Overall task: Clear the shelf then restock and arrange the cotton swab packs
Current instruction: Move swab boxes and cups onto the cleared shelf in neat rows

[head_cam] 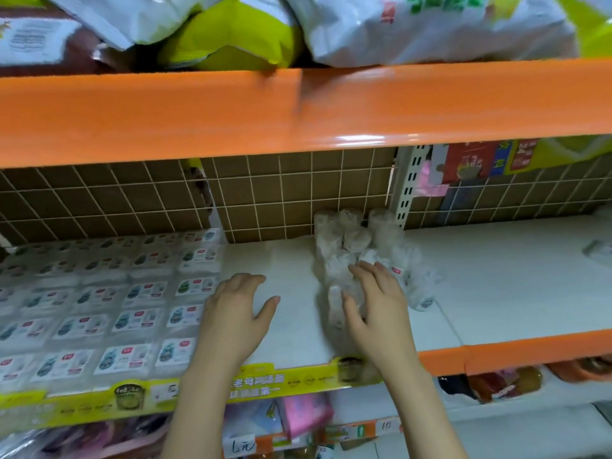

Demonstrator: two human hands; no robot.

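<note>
Several clear cotton swab packs (352, 246) lie in a loose cluster on the white shelf board (291, 260), from the tiled back wall toward the front edge. My right hand (377, 306) lies over the nearest packs with its fingers spread and lightly bent on them. My left hand (238, 313) rests flat on the bare shelf board just left of the cluster, fingers straight, holding nothing. Rows of flat labelled packs (109, 299) fill the shelf's left part.
An orange shelf beam (298, 111) hangs overhead with bags on top. A white slotted upright (409, 183) stands behind the cluster. One lone clear pack (599, 251) lies far right. A yellow price strip (198, 392) runs along the front edge, above lower shelves of goods.
</note>
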